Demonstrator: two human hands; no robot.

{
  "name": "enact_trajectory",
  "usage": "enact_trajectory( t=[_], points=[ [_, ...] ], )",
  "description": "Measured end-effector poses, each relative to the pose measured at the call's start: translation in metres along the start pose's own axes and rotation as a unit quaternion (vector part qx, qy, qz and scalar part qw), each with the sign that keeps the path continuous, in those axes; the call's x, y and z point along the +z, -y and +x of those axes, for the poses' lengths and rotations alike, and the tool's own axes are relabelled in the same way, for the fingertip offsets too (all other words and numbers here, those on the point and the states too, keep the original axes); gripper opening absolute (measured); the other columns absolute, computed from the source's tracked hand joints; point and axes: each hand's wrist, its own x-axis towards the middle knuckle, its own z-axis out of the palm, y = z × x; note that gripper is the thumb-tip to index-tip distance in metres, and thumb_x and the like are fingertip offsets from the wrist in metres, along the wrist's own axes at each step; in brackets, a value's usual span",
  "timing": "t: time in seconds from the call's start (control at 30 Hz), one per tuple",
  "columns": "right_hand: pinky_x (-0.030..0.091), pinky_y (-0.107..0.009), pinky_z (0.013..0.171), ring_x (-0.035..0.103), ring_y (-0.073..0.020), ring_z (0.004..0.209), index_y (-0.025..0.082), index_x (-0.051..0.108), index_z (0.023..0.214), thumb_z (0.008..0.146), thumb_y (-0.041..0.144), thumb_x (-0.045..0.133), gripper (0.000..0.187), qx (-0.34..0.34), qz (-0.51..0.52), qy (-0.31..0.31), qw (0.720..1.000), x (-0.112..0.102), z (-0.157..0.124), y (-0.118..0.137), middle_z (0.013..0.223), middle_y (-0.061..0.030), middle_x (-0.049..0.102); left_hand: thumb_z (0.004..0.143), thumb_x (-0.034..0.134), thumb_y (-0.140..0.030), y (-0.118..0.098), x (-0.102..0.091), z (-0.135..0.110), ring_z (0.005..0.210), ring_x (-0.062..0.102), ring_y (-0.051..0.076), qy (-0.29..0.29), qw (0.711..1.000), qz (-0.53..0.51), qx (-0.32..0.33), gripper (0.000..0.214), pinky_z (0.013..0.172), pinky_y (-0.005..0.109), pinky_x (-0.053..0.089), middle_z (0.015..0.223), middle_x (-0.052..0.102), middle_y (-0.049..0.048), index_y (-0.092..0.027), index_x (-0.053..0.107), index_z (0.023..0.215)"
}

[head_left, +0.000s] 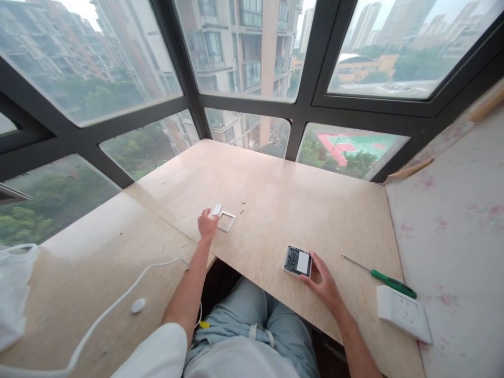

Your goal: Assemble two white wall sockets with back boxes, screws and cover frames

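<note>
My left hand (207, 224) is reaching over the table, its fingers closed on a small white switch rocker (217, 209). Right beside that hand lies a square white cover frame (232, 222), flat on the tabletop. Near the table's front edge, my right hand (323, 281) grips a wall switch body (293, 259) by its right side, thumb in front and fingers behind. One white rocker sits in the right half of that body; the left half shows its dark inner mechanism. Two small screws (242, 211) lie a little beyond the frame.
To the right, a screwdriver (394, 284) with a green handle lies by a white wall socket (405, 314). On the left are a white cable (114, 303), a round white cap (138, 306) and a white plastic bag (13, 299). Windows border the pale tabletop (268, 184).
</note>
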Motion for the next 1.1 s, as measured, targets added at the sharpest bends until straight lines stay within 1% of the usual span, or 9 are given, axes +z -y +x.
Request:
enact_trajectory(
  t=[0.13,0.27,0.47,0.53,0.6,0.77,0.87,0.97,1.1],
  points=[
    [0.034,-0.057,0.114,0.04,-0.0343,0.14,0.027,0.041,0.145,0.079,0.052,0.069,0.077,0.011,0.01,0.003,1.0,0.0,0.0,-0.004,0.151,-0.0119,0.042,0.074,0.064,-0.02,-0.001,0.005,0.026,0.111,0.062,0.026,0.052,0.998,0.018,-0.004,0.035,0.096,0.034,0.044,0.112,0.07,0.0098,-0.019,0.062,0.108],
    [0.036,-0.057,0.113,0.04,-0.0345,0.139,0.028,0.038,0.146,0.077,0.052,0.071,0.08,0.021,0.016,0.01,1.0,0.0,0.001,-0.006,0.152,-0.0117,0.042,0.067,0.067,-0.015,-0.005,0.004,0.041,0.113,0.062,0.029,0.075,0.997,0.012,-0.02,0.032,0.096,0.036,0.044,0.108,0.072,0.0106,-0.02,0.065,0.099],
    [0.035,-0.056,0.114,0.039,-0.0339,0.14,0.03,0.031,0.149,0.075,0.051,0.074,0.088,0.019,0.012,0.021,1.0,0.0,0.0,-0.003,0.154,-0.0119,0.037,0.064,0.068,-0.015,-0.016,-0.006,0.038,0.108,0.064,0.028,0.08,0.992,-0.075,-0.066,0.039,0.093,0.037,0.047,0.103,0.073,0.0112,-0.015,0.063,0.103],
    [0.035,-0.055,0.114,0.039,-0.0336,0.14,0.029,0.031,0.149,0.075,0.05,0.074,0.088,0.019,0.008,0.021,1.0,0.001,0.0,-0.003,0.154,-0.0122,0.038,0.067,0.068,-0.021,-0.022,-0.008,0.023,0.101,0.068,0.026,0.093,0.984,-0.13,-0.08,0.043,0.085,0.034,0.051,0.103,0.072,0.0125,-0.012,0.061,0.108],
    [0.035,-0.056,0.114,0.039,-0.0335,0.14,0.029,0.031,0.149,0.076,0.05,0.074,0.088,0.015,0.002,0.02,1.0,0.001,0.0,-0.003,0.153,-0.0126,0.039,0.07,0.068,-0.03,-0.029,-0.007,-0.004,0.096,0.069,0.022,0.122,0.97,-0.192,-0.084,0.049,0.078,0.031,0.053,0.105,0.072,0.0129,-0.01,0.059,0.114],
    [0.035,-0.056,0.113,0.04,-0.0342,0.139,0.027,0.033,0.148,0.074,0.051,0.075,0.089,-0.003,-0.007,0.015,1.0,0.001,0.001,-0.001,0.152,-0.0143,0.041,0.062,0.078,-0.042,-0.051,0.007,-0.099,0.085,0.072,0.021,0.239,0.922,-0.294,-0.085,0.053,0.069,0.029,0.055,0.098,0.075,0.0116,-0.013,0.065,0.105],
    [0.035,-0.057,0.113,0.041,-0.0344,0.139,0.025,0.034,0.149,0.074,0.051,0.076,0.089,-0.005,-0.011,0.007,1.0,0.0,0.001,0.002,0.151,-0.0155,0.042,0.055,0.086,-0.037,-0.068,0.017,-0.148,0.084,0.071,0.022,0.316,0.873,-0.354,-0.112,0.054,0.068,0.028,0.054,0.093,0.075,0.0112,-0.013,0.067,0.099],
    [0.034,-0.057,0.114,0.041,-0.035,0.139,0.025,0.035,0.149,0.073,0.051,0.077,0.09,-0.007,-0.013,0.003,1.0,0.0,0.001,0.006,0.15,-0.016,0.043,0.057,0.086,-0.036,-0.087,0.024,-0.178,0.087,0.07,0.021,0.357,0.843,-0.387,-0.109,0.051,0.071,0.028,0.054,0.093,0.075,0.0107,-0.014,0.068,0.099],
    [0.035,-0.056,0.113,0.042,-0.0347,0.138,0.024,0.035,0.149,0.072,0.051,0.078,0.092,-0.01,-0.014,-0.005,1.0,0.001,0.001,0.01,0.15,-0.0164,0.044,0.067,0.08,-0.039,-0.104,0.032,-0.194,0.089,0.069,0.019,0.379,0.837,-0.384,-0.091,0.045,0.072,0.028,0.053,0.101,0.074,0.0117,-0.014,0.067,0.103]
  ],
)
